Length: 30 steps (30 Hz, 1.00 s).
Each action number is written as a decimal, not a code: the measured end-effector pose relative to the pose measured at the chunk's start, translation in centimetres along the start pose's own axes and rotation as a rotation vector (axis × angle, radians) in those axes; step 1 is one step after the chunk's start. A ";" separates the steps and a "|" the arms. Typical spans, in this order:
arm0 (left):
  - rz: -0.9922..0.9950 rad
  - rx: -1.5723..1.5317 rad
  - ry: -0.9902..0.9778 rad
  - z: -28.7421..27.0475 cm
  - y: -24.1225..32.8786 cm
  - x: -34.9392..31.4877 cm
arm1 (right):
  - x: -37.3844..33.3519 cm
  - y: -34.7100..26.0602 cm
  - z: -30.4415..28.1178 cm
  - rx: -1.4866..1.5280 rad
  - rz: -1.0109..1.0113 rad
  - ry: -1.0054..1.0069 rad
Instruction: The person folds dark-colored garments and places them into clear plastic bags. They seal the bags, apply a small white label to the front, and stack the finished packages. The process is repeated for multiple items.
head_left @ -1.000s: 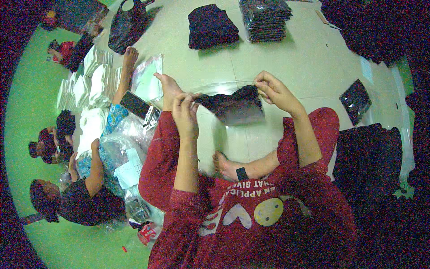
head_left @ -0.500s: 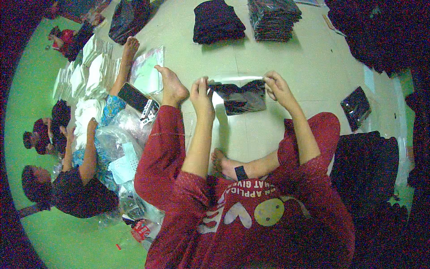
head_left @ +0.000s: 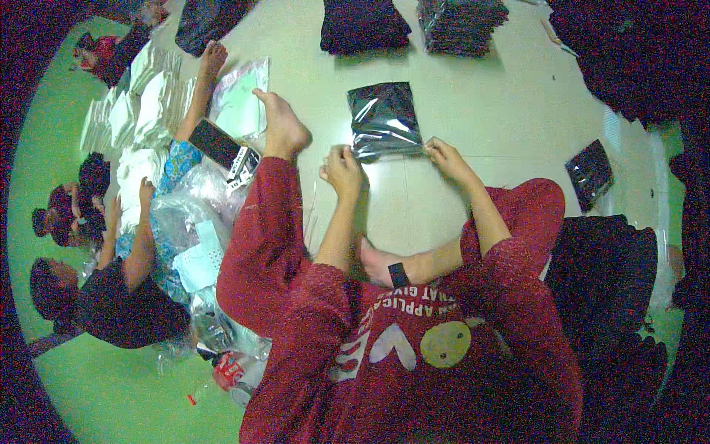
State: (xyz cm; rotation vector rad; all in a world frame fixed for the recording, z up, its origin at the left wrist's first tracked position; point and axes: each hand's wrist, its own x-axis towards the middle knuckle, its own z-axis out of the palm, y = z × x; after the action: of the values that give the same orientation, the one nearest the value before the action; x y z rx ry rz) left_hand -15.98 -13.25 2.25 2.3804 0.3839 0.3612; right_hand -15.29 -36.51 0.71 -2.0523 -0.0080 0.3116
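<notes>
In front of me a black folded garment in a clear plastic bag (head_left: pixel 383 111) lies flat on or just above the tiled floor. My left hand (head_left: pixel 344 172) is closed at the bag's near left corner, its fingers curled. At the near right corner, my right hand (head_left: pixel 446 160) pinches the plastic between thumb and fingers. The clear edge of the bag stretches between the two hands. Beyond it stand a pile of folded black cloth (head_left: pixel 364 28) and a stack of bagged black garments (head_left: pixel 462 28). Another bagged black garment (head_left: pixel 589 174) rests to the right.
On the left, a co-worker (head_left: pixel 126 300) in a dark top sits beside white folded cloth stacks (head_left: pixel 148 111). Loose clear plastic bags (head_left: pixel 185 211), a phone (head_left: pixel 214 143) and a red-labelled bottle (head_left: pixel 231 372) lie near my left leg. Black cloth (head_left: pixel 603 274) is heaped at my right.
The bagged garment has swung from hanging toward me to lying flat, extending away from me. Both hands have come down nearer to me, still on the bag's edge.
</notes>
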 end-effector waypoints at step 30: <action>0.564 0.084 -0.070 1.6 2.2 -2.1 | 1.1 3.4 0.2 0.417 0.187 -0.078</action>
State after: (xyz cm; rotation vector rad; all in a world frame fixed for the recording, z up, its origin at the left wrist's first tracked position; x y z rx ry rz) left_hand -16.99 -16.53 2.27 2.5459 -0.3238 0.5192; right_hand -14.69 -37.87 -2.56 -1.6282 0.1869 0.4678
